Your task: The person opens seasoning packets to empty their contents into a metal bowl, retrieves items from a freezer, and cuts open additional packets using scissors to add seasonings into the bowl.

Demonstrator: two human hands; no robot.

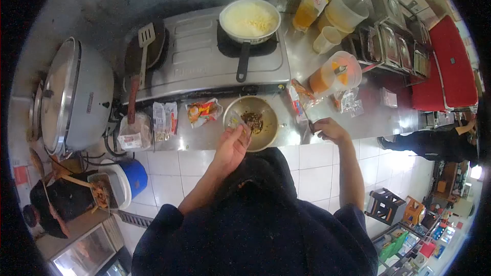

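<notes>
My left hand [232, 148] is closed on a small clear plastic packet [240, 124], held over the near left part of a metal bowl [271, 135]. Dark brown, chunky seasoning [253, 121] lies in the bowl. To the right, at the counter's front edge, my right hand [330, 130] is closed around the dark handle of a slim tool that looks like scissors [309, 121], its tip pointing away from me. Just beyond that tip lies an opened red-and-white food packet [296, 99]. A red-and-yellow packet [203, 111] rests left of the bowl.
A white pan [245, 41] with pale food sits on the stove [194, 56], its handle toward me. A spatula [146, 41] lies at the stove's left, near a big cooker [87, 99]. Jugs and an orange-filled container [322, 84] stand right. Another person [434, 140] is far right.
</notes>
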